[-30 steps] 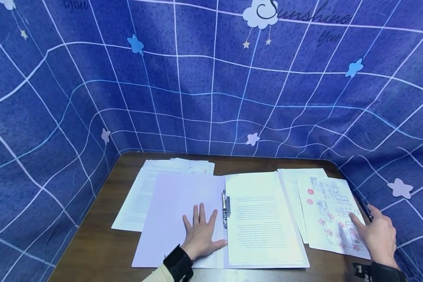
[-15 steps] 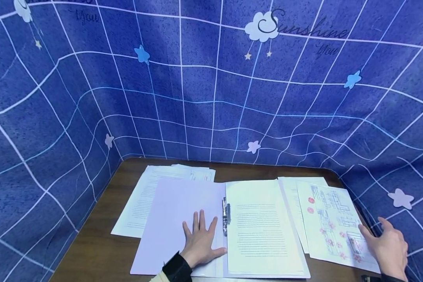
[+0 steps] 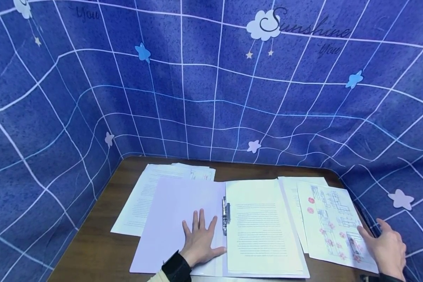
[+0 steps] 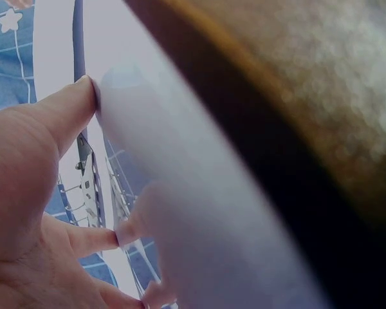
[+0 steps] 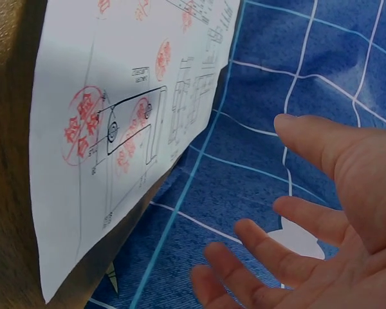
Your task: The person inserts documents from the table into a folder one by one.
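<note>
A lilac file folder (image 3: 183, 196) lies open on the table, a metal clip (image 3: 226, 215) along its spine. Printed pages (image 3: 261, 227) cover its right side. My left hand (image 3: 199, 244) rests with spread fingers on the bare left cover, thumb pointing to the spine; the left wrist view has the thumb and fingertips against the cover. Off to the right, my right hand (image 3: 387, 246) hovers by the table's edge, fingers loosely bent and nothing between them. Beside it lies a drawing sheet with red stamps (image 3: 333, 223), seen close up in the right wrist view.
More printed sheets (image 3: 141, 203) stick out from under the folder's left side, and another sheet (image 3: 301, 211) lies between folder and drawing. A narrow dark shape (image 3: 366, 219) runs along the right table edge. Blue grid-patterned cloth (image 3: 197, 78) surrounds the brown table (image 3: 91, 243).
The head view tilted up slightly, so the table sits lower. My right hand shifted a little right, away from the drawing sheet. My left hand stays on the folder cover.
</note>
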`<act>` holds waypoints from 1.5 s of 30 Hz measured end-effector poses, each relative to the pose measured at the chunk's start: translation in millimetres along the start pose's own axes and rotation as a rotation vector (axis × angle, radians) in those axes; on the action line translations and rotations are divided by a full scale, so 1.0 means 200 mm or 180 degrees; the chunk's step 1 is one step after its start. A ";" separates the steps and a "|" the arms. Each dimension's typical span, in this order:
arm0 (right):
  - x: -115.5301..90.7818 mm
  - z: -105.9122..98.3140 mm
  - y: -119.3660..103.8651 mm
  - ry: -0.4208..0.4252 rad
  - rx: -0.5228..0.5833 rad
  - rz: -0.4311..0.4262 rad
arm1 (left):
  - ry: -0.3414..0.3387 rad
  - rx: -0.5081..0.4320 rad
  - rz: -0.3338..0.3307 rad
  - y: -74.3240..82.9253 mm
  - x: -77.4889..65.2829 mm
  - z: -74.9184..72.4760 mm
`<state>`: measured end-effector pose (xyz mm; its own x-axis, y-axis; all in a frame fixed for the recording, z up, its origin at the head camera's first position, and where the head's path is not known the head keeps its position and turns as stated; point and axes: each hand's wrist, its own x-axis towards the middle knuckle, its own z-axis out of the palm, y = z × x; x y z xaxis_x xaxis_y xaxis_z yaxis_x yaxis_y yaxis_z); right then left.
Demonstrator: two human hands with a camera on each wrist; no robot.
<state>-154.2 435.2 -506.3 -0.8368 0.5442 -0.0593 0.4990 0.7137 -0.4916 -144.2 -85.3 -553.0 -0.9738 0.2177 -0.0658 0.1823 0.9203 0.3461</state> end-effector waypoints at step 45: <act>-0.02 0.21 0.01 -0.0630 -0.0431 0.0206 | 0.0013 0.0076 -0.0009 -0.01 0.00 0.00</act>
<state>-160.1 416.0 -542.9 -0.8233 0.5033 -0.2623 0.5674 0.7400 -0.3611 -143.7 -87.3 -553.7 -0.9749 0.2137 -0.0628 0.1827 0.9285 0.3234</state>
